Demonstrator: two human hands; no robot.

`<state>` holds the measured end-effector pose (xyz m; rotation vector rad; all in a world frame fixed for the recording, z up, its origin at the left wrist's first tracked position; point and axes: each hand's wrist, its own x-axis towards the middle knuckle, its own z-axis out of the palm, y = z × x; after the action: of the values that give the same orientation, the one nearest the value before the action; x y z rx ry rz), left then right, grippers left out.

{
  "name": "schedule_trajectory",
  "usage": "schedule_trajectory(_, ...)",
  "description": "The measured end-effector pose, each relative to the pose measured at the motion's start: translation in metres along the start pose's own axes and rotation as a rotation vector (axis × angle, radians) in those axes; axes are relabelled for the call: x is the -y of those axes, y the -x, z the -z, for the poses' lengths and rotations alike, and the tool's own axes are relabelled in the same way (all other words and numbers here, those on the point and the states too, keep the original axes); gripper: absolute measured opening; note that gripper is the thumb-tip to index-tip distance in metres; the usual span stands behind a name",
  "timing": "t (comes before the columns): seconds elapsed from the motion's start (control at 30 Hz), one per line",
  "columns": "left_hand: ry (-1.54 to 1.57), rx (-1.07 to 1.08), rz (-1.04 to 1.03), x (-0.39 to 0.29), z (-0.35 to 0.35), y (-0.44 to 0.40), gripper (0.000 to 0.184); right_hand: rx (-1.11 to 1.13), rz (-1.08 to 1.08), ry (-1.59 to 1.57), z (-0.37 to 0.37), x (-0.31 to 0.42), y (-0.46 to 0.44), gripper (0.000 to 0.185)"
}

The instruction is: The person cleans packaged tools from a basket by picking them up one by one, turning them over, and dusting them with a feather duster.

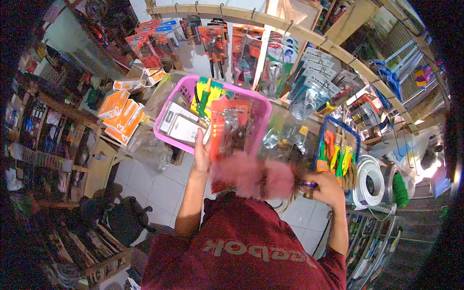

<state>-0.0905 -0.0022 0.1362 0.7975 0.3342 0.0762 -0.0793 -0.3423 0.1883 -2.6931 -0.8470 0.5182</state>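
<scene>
My left hand (pixel 202 152) is closed on the left edge of a red carded tool pack (pixel 229 121), held upright over the front of a pink basket (pixel 162 130). My right hand (pixel 329 189) grips the dark handle of a fuzzy pinkish duster (pixel 256 175). Its head is smeared by motion and covers the lower part of the pack. Inside the basket lie white boxes (pixel 183 124) and a green-handled tool on a yellow-green card (pixel 207 94).
Orange-and-white boxes (pixel 123 116) sit left of the basket. A blue basket (pixel 355 130) of paintbrushes and a white cable coil (pixel 369 181) stand at right. Carded tools (pixel 212 46) hang from a wooden rail (pixel 261 18). A black chair (pixel 128 220) is at lower left.
</scene>
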Motion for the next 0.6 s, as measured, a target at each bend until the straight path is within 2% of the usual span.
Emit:
schedule_trajectory(0.03, 0.134, 0.237, -0.107, 0.005, 0.004, -0.004, 0.049, 0.036, 0.006, 0.072, -0.006, -0.007, 0.002, 0.033)
schedule_trajectory(0.1, 0.348, 0.638, -0.268, 0.015, 0.013, -0.018, 0.044, -0.017, 0.036, -0.054, -0.023, -0.022, 0.004, 0.031)
schedule_trajectory(0.23, 0.444, 0.451, -0.261, 0.023, 0.014, -0.022, 0.044, -0.05, -0.045, -0.207, -0.021, -0.032, 0.01, 0.033)
schedule_trajectory(0.33, 0.519, 0.435, -0.204, 0.042, 0.015, -0.024, 0.045, -0.27, -0.026, -0.305, -0.057, -0.055, 0.01, 0.036)
schedule_trajectory(0.47, 0.61, 0.434, -0.132, 0.066, 0.011, -0.024, 0.045, -0.236, -0.017, -0.374, -0.063, -0.024, 0.002, 0.039)
schedule_trajectory(0.57, 0.105, -0.334, -0.422, 0.055, -0.035, -0.018, 0.055, -0.116, 0.001, -0.409, -0.089, -0.022, 0.005, 0.038)
schedule_trajectory(0.6, 0.296, -0.186, -0.459, 0.065, -0.005, -0.033, 0.052, -0.055, -0.016, -0.466, -0.079, -0.014, 0.011, 0.038)
